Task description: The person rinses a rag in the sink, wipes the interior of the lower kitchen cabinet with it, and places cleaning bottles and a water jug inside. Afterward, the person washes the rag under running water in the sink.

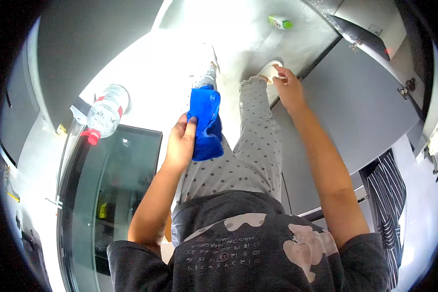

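My left hand (pixel 181 141) is closed on a folded blue cloth (pixel 205 124), its thumb pressed on the near face. The cloth hangs in front of my left leg, with its right edge curled. My right hand (pixel 289 90) is stretched forward over my right foot and white slipper (pixel 271 72). Its fingers look partly bent and apart, with nothing visible in them. Close beside that hand is the edge of a large grey cabinet door (pixel 343 104), which stands open on its hinges. I cannot tell whether the fingers touch the door.
A large clear bottle with a red cap (pixel 109 112) lies at the left, beside a dark glass-fronted appliance (pixel 126 170). A small green-and-white bottle (pixel 280 22) is on the pale floor (pixel 238 29) ahead. Dark striped fabric (pixel 387 190) hangs at the right.
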Available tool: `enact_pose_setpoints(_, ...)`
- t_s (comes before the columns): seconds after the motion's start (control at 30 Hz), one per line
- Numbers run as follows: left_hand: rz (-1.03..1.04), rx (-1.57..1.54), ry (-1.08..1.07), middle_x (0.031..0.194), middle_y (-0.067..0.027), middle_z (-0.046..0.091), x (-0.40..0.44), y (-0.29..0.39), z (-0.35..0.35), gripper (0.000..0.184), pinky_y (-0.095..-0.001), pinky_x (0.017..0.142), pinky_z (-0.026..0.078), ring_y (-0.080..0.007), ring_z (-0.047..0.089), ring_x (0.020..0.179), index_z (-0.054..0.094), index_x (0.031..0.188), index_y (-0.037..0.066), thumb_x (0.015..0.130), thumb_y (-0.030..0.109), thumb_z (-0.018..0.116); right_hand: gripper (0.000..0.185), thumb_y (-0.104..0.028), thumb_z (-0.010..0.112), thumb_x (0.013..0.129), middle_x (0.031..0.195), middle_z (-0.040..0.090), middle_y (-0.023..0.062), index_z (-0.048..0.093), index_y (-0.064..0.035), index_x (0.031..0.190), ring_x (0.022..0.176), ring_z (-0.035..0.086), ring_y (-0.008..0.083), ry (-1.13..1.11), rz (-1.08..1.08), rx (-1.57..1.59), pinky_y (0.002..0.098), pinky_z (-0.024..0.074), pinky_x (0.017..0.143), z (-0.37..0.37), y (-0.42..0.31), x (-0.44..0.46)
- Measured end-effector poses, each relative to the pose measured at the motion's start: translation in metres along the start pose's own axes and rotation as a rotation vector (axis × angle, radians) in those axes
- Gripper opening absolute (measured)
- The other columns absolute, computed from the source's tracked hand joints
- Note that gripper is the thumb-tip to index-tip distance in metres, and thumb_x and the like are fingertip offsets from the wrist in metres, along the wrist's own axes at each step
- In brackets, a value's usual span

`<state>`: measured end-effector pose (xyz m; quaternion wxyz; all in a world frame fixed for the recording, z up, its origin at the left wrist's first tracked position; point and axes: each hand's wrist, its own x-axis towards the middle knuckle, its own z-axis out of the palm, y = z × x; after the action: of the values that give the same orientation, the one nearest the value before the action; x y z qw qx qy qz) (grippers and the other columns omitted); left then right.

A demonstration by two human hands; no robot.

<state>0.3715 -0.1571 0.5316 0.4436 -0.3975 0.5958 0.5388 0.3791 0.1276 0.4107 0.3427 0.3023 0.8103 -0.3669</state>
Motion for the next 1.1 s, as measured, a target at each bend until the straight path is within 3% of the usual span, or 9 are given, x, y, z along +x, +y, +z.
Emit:
enact_pose_setpoints(0.2,0.115,-0.041,0.013,0.098,-0.0058,0.059,-0.059,0.013,-0.026,0.029,-0.0243,0.084,0.040,-0.0109,0.051,0.088,0.051,0.114,-0.002,0.094,0.017,0.041,0.043,-0.023,0.059,0.079,0.110,0.054,0.0149,0.052,-0.0069,0.118,0.094,0.055,0.0238,-0.007,-0.032,-0.002,0.0338,0.0435,0.083,-0.032,-0.019,-0.067)
enact_pose_setpoints(0.27,0.188,-0.076,-0.025,0.101,-0.0065,0.059,-0.076,0.013,-0.042,0.031,-0.0252,0.087,0.039,-0.0121,0.052,0.092,0.050,0.115,-0.002,0.094,0.019,0.041,0.041,-0.017,0.060,0.078,0.106,0.057,0.0086,0.054,-0.0073,0.117,0.088,0.053,0.0157,0.009,-0.087,-0.013,0.0295,0.0436,0.080,-0.045,-0.024,-0.097)
enact_pose_setpoints(0.4,0.255,-0.041,0.018,0.105,-0.0065,0.058,-0.121,0.052,-0.054,0.033,-0.0257,0.089,0.038,-0.0122,0.052,0.095,0.048,0.118,0.000,0.095,0.023,0.041,0.040,-0.016,0.059,0.080,0.113,0.053,0.0104,0.051,-0.0070,0.119,0.096,0.053,0.0169,0.032,-0.070,0.059,0.0319,0.0421,0.085,-0.092,-0.039,-0.162)
enact_pose_setpoints(0.5,0.284,0.020,0.114,0.103,-0.0048,0.058,-0.149,0.074,-0.064,0.032,-0.0240,0.086,0.038,-0.0105,0.053,0.093,0.050,0.116,0.000,0.094,0.022,0.041,0.039,-0.018,0.061,0.078,0.105,0.055,0.0121,0.054,-0.0076,0.115,0.090,0.054,0.0230,0.209,-0.090,0.131,0.0319,0.0441,0.081,-0.118,-0.027,-0.220)
enact_pose_setpoints(0.63,0.394,0.037,-0.027,0.101,-0.0048,0.059,-0.171,0.102,-0.055,0.030,-0.0245,0.084,0.040,-0.0104,0.053,0.091,0.051,0.112,0.001,0.094,0.021,0.040,0.036,-0.013,0.060,0.078,0.103,0.056,0.0100,0.056,-0.0080,0.113,0.086,0.055,0.0195,0.393,-0.003,0.203,0.0300,0.0441,0.080,-0.159,0.030,-0.291)
enact_pose_setpoints(0.73,0.484,0.049,0.014,0.101,-0.0055,0.059,-0.195,0.134,-0.036,0.030,-0.0251,0.084,0.041,-0.0108,0.054,0.091,0.051,0.112,0.000,0.094,0.021,0.040,0.035,-0.010,0.060,0.077,0.101,0.057,0.0086,0.057,-0.0064,0.111,0.085,0.055,0.0179,0.533,0.065,0.257,0.0296,0.0442,0.079,-0.160,0.063,-0.343)
enact_pose_setpoints(0.8,0.574,0.062,-0.098,0.104,-0.0064,0.059,-0.194,0.144,-0.031,0.032,-0.0261,0.085,0.041,-0.0119,0.055,0.093,0.050,0.116,0.000,0.094,0.021,0.040,0.034,-0.009,0.060,0.076,0.101,0.057,0.0085,0.057,-0.0056,0.110,0.086,0.055,0.0174,0.601,0.088,0.356,0.0292,0.0439,0.079,-0.156,0.083,-0.364)
enact_pose_setpoints(0.9,0.605,-0.140,-0.134,0.108,-0.0071,0.057,-0.219,0.181,0.008,0.034,-0.0277,0.088,0.040,-0.0132,0.054,0.096,0.048,0.119,0.000,0.094,0.021,0.040,0.032,-0.004,0.057,0.078,0.103,0.056,0.0083,0.057,-0.0033,0.110,0.088,0.054,0.0161,0.668,0.069,0.409,0.0277,0.0425,0.081,-0.165,0.086,-0.375)
enact_pose_setpoints(1.1,0.727,-0.164,-0.259,0.108,-0.0069,0.056,-0.242,0.290,0.115,0.034,-0.0279,0.087,0.041,-0.0128,0.053,0.097,0.046,0.119,-0.001,0.094,0.021,0.040,0.032,-0.004,0.058,0.077,0.103,0.057,0.0108,0.056,-0.0018,0.109,0.092,0.054,0.0192,0.801,-0.122,0.375,0.0289,0.0412,0.083,-0.303,0.018,-0.314)
